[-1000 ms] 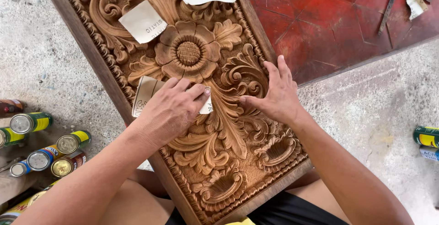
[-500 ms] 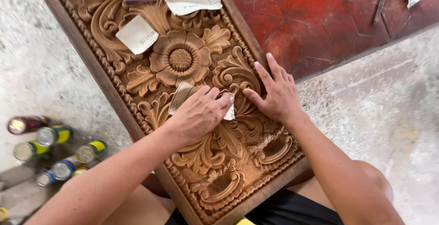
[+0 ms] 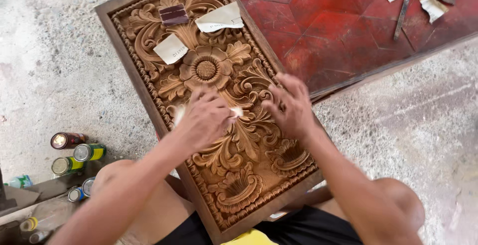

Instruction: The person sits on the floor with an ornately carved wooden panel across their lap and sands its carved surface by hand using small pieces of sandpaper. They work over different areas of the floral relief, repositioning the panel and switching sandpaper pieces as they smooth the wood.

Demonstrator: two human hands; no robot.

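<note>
A carved wooden panel (image 3: 239, 185) with a central flower and leaf scrolls rests on my lap and the ground. My left hand (image 3: 206, 120) presses a pale piece of sandpaper (image 3: 236, 111) against the carving just below the flower; most of the paper is hidden under the fingers. My right hand (image 3: 291, 106) lies flat with fingers spread on the scrolls at the panel's right side, holding nothing. Both hands are motion-blurred.
Two loose sandpaper pieces (image 3: 171, 49) (image 3: 219, 18) and a dark block (image 3: 173, 14) lie on the panel's upper part. Several cans (image 3: 88, 152) stand at the left on the concrete. A red board (image 3: 348, 31) at the upper right bears paper scraps and a thin metal tool (image 3: 401, 13).
The view has shifted, so the panel sits further right and lower. My left hand keeps rubbing the sandpaper below the flower; my right hand stays spread on the panel.
</note>
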